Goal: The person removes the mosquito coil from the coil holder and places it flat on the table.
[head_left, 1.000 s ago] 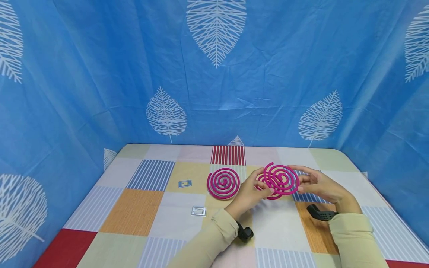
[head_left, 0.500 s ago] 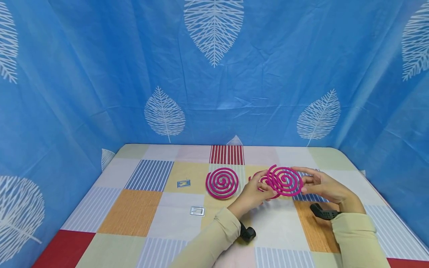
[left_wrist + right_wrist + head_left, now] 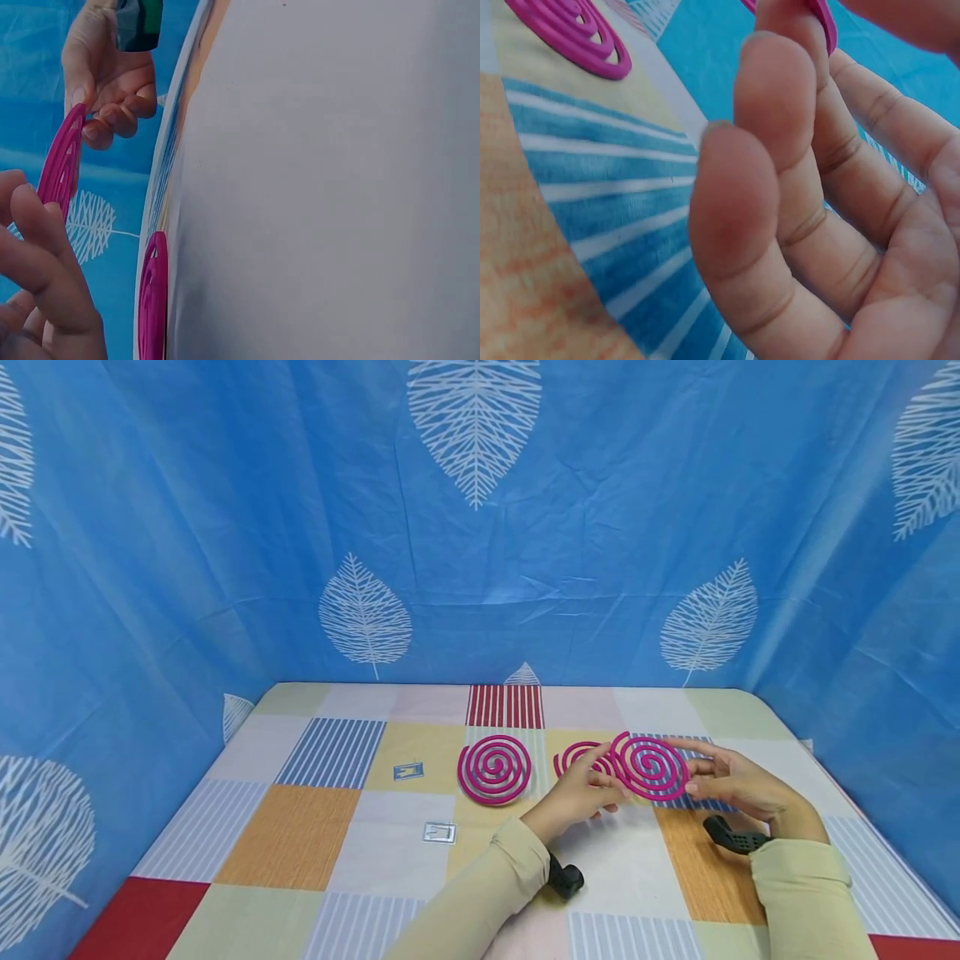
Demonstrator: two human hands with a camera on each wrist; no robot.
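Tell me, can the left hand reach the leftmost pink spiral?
Probably yes: the left hand is close to the leftmost spiral, with nothing between them, though I cannot tell whether it grips the raised spiral.

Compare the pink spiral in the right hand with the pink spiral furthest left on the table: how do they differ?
The held spiral is raised off the table; the leftmost spiral lies on it. The right hand grips the held spiral's edge; no hand touches the leftmost spiral. Both are pink, round and coiled.
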